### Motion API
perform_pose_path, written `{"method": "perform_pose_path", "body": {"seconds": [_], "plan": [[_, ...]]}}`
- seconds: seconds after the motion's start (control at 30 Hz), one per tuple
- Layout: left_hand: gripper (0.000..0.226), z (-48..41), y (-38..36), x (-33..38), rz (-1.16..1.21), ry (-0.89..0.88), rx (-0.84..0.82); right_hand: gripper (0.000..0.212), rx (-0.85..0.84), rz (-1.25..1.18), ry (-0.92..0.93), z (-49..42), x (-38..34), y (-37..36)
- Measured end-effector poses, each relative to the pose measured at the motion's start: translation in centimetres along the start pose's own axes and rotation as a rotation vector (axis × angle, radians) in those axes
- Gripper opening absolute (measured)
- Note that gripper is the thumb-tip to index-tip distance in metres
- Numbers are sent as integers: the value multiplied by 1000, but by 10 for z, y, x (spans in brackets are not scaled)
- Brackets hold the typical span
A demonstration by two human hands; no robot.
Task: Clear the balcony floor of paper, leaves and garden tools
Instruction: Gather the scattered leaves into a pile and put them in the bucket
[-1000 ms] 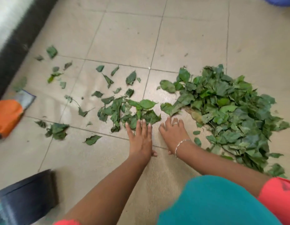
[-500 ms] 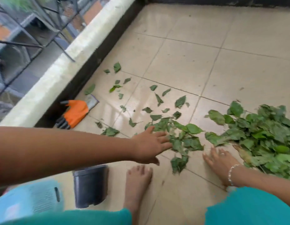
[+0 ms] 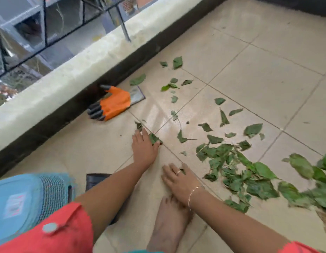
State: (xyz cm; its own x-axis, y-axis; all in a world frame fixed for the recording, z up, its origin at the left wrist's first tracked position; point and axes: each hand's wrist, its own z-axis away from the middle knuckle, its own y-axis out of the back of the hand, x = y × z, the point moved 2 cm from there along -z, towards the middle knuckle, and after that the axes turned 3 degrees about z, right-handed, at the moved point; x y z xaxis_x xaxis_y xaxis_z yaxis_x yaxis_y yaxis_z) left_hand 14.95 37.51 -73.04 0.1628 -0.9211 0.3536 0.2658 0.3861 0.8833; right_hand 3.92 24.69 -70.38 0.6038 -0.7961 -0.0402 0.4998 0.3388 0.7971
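Fingers, left hand (image 3: 144,148): straight, pressing leaf (image 3: 154,138) near orange glove (image 3: 116,104).
Fingers, right hand (image 3: 178,181): slightly spread, flat, farther from that glove.

One orange glove (image 3: 115,104). One paper sheet (image 3: 137,94), touching the glove. One black pot (image 3: 96,179) and one blue basket (image 3: 21,201), near the glove. Two hands: left hand (image 3: 144,148), right hand (image 3: 178,181). Loose leaves (image 3: 252,130): over twenty, exact count not possible.
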Motion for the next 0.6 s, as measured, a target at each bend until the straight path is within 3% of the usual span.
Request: {"method": "perform_pose_path", "body": {"seconds": [0.07, 0.17, 0.27, 0.37, 0.47, 0.6], "plan": [[73, 2, -9, 7, 94, -19, -76, 58, -23, 65, -98, 0, 15, -9], [61, 27, -23, 32, 195, -214, -263, 58, -72, -16, -415, 29, 49, -17], [66, 31, -20, 41, 212, -291, -147, 66, -49, -163, -667, 52, 70, -11], [67, -5, 7, 23, 156, -112, 26, 71, 11, -254, -640, 36, 63, 9], [73, -41, 21, -4, 68, 12, -24, 69, 63, -289, -536, 9, 51, 32], [63, -27, 12, 15, 236, -219, -241, 71, 84, -294, -506, -8, 51, 46]]}}
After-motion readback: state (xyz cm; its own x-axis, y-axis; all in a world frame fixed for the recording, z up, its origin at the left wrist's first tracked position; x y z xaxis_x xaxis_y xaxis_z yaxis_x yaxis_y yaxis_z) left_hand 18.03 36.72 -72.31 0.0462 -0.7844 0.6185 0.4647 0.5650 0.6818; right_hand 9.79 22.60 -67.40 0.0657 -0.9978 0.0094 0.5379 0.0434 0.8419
